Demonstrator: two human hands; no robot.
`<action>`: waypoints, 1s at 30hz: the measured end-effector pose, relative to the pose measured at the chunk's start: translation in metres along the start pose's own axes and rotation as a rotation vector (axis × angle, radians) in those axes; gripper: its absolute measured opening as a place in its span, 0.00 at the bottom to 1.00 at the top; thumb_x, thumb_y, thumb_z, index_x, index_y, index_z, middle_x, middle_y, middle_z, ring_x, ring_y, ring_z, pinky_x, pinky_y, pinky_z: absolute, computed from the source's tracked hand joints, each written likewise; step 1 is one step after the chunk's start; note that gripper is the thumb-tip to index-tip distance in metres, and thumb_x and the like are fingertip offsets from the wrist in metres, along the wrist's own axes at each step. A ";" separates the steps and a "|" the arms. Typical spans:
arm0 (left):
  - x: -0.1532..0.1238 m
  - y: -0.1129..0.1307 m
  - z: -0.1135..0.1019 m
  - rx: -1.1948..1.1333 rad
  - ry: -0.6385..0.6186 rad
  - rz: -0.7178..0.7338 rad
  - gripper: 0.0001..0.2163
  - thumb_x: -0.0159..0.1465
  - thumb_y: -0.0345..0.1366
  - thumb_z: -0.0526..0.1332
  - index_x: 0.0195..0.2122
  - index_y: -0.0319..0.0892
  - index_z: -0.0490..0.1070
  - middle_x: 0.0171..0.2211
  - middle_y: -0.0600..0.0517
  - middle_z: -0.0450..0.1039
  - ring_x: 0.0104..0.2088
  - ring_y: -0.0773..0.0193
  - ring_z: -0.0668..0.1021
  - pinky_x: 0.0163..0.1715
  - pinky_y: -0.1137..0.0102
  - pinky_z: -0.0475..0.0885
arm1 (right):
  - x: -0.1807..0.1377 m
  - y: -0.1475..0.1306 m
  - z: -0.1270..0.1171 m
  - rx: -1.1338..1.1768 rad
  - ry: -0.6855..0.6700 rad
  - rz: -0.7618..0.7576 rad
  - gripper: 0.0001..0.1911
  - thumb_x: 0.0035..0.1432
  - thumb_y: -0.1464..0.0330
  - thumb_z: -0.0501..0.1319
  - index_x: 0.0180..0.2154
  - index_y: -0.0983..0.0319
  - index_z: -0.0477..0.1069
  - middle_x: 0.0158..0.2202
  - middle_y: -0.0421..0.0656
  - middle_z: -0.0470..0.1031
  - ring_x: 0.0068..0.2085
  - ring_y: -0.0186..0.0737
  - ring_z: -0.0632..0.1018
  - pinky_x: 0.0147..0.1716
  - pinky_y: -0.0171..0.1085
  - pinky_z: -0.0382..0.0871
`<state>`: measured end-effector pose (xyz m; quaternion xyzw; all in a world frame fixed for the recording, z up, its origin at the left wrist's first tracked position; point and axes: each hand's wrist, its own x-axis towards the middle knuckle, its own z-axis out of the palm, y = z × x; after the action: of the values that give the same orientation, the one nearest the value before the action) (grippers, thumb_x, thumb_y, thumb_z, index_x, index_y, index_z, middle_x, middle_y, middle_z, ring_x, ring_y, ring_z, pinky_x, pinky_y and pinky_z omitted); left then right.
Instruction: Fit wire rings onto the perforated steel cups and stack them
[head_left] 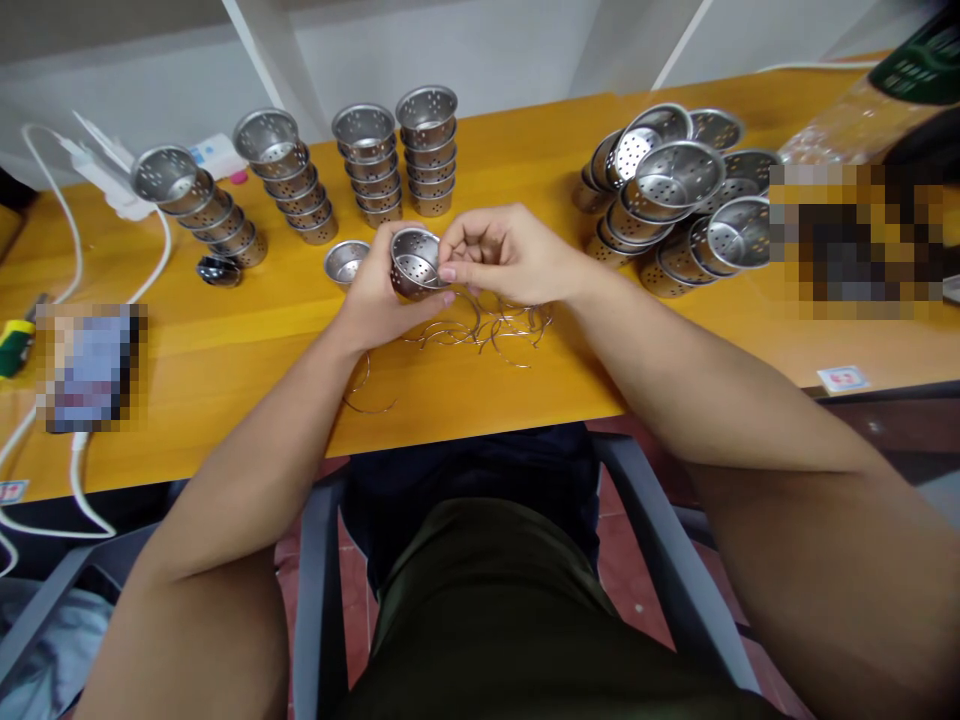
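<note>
- A second perforated cup stands on the counter, just left of your left hand.
- Your left fingers are curved partly open around a metal cup, gripping it, thumb on its near side.
- Your right hand has thumb and forefinger close together at the held cup's right rim; whether they pinch anything, you cannot tell from here.
- Thin curved wires lie on the counter, on the near side of your right hand.
</note>
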<state>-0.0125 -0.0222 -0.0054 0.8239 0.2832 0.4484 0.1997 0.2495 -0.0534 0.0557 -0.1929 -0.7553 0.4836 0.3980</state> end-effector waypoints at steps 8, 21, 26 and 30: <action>0.000 -0.002 0.000 -0.040 0.005 0.129 0.45 0.70 0.77 0.76 0.73 0.51 0.69 0.61 0.40 0.83 0.57 0.40 0.90 0.62 0.40 0.90 | -0.001 0.002 -0.006 0.022 -0.047 -0.003 0.32 0.72 0.41 0.82 0.48 0.60 0.77 0.34 0.39 0.81 0.29 0.32 0.77 0.31 0.33 0.76; 0.002 0.004 -0.003 0.003 -0.009 0.068 0.48 0.66 0.78 0.79 0.73 0.51 0.68 0.62 0.40 0.83 0.63 0.36 0.89 0.69 0.41 0.88 | -0.002 -0.001 -0.002 -0.005 -0.010 -0.005 0.31 0.67 0.43 0.86 0.46 0.59 0.79 0.34 0.40 0.83 0.29 0.34 0.78 0.32 0.35 0.78; 0.002 0.001 -0.002 0.001 -0.003 0.060 0.49 0.65 0.79 0.78 0.73 0.52 0.68 0.62 0.41 0.83 0.62 0.37 0.89 0.66 0.42 0.88 | -0.002 -0.002 0.000 -0.007 0.011 0.027 0.33 0.64 0.41 0.87 0.45 0.57 0.78 0.33 0.39 0.81 0.32 0.37 0.80 0.35 0.38 0.83; 0.003 0.001 -0.002 -0.039 -0.016 0.106 0.47 0.68 0.81 0.74 0.74 0.54 0.66 0.62 0.43 0.84 0.57 0.43 0.89 0.59 0.44 0.90 | -0.003 -0.004 -0.002 -0.010 0.022 0.042 0.34 0.62 0.39 0.87 0.44 0.57 0.79 0.32 0.38 0.79 0.32 0.38 0.79 0.34 0.39 0.83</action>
<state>-0.0123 -0.0209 -0.0023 0.8373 0.2287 0.4573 0.1936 0.2530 -0.0561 0.0583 -0.2159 -0.7489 0.4860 0.3953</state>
